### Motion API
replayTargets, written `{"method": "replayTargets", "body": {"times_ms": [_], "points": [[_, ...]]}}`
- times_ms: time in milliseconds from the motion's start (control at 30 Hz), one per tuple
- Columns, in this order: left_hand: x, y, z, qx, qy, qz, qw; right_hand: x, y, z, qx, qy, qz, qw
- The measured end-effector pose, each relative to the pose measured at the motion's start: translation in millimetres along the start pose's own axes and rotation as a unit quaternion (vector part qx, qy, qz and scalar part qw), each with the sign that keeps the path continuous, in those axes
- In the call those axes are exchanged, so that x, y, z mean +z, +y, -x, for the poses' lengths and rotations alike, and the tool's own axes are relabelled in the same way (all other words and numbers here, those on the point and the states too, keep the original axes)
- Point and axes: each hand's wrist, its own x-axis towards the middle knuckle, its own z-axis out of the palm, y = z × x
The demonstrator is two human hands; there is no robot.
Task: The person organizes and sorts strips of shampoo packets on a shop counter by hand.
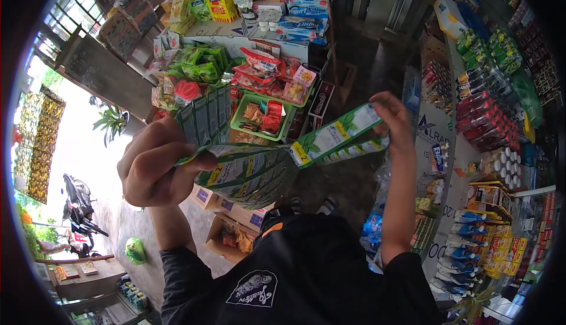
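Long strips of green and white sachets hang in a bundle between my two hands. My left hand is closed on the bundle at the left, thumb and fingers pinching its upper edge. On the right, my right hand grips the far end of a strip that stretches out from the bundle, with a second folded length below it. Behind the sachets sits a green basket holding small red and orange packets.
Snack packs fill a tiered display ahead. Shelves of bottles and packets line the right side. An open cardboard box stands on the floor at lower left. A parked motorbike is outside at the left.
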Motion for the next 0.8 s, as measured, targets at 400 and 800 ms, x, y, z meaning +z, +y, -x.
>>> {"method": "replayTargets", "body": {"times_ms": [400,800], "points": [[-1.7,7.4,2.2,-0.011,-0.015,-0.003,1.000,16.6,-85.0,-42.9,-0.193,0.001,0.329,0.924],[13.5,8.3,-12.0,-0.001,-0.007,-0.008,1.000,48.2,-123.8,-52.2,-0.301,-0.032,0.376,0.876]]}}
